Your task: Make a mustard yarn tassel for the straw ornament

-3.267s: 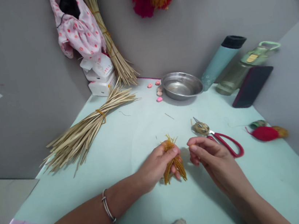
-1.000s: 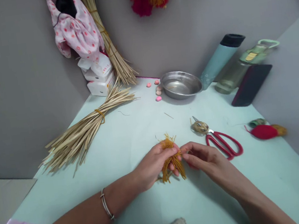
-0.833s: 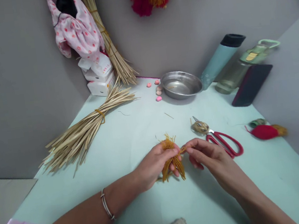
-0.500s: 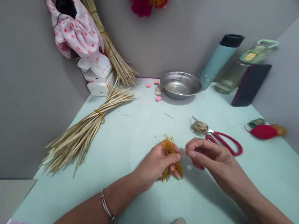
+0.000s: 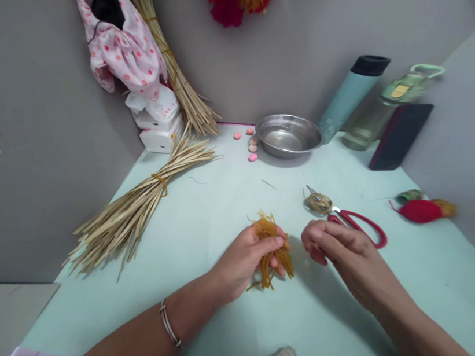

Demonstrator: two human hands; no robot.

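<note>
My left hand (image 5: 248,258) is closed on a mustard-yellow yarn tassel (image 5: 275,266), whose loose ends stick out above and below the fingers. To its right, my right hand (image 5: 338,246) hangs over the table with thumb and fingers pinched together. Whatever thread it may hold is too fine to make out. Just behind the right hand lie scissors with red handles (image 5: 364,225), and a small tan wound bundle (image 5: 320,204) rests on their blades.
A tied straw bundle (image 5: 136,209) lies on the left. At the back stand a steel bowl (image 5: 288,136) beside several pink beads (image 5: 253,157), a blue tumbler (image 5: 347,96), a green bottle (image 5: 366,129) and a phone (image 5: 401,138). A red yarn piece (image 5: 419,210) lies at right.
My right hand has drawn slightly away to the right from the tassel. The left thumb has shifted a little on the yarn, and the tassel's lower strands have turned slightly.
</note>
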